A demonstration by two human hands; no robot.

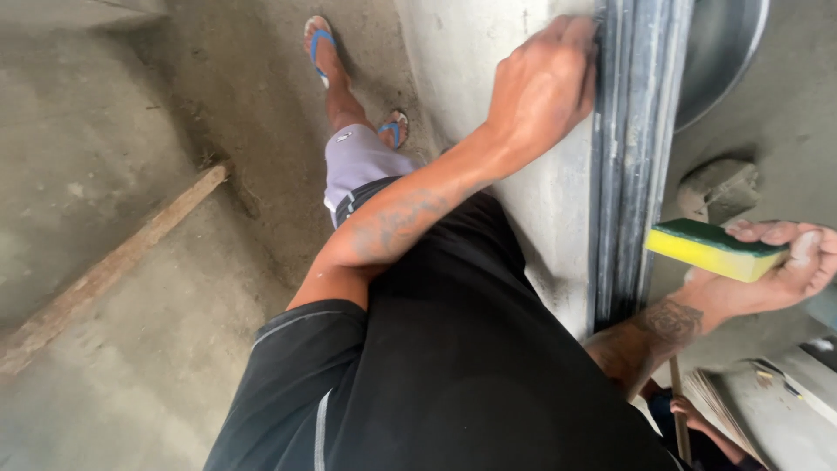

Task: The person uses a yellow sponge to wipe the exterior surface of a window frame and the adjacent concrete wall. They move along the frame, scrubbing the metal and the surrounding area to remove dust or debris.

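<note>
Left hand [540, 87] curled against dark frame [632, 157], fingertips hidden at its edge, grip unclear, right hand [772, 266] clamped on sponge [711, 249], fingers partly cut off, open floor [105, 174] left, plank [113, 266] below.

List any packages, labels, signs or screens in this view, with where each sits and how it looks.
None can be made out. The nearest things are a yellow sponge with a green top, held in the right hand, and a small pale mark on the grey shorts, too small to tell.
</note>
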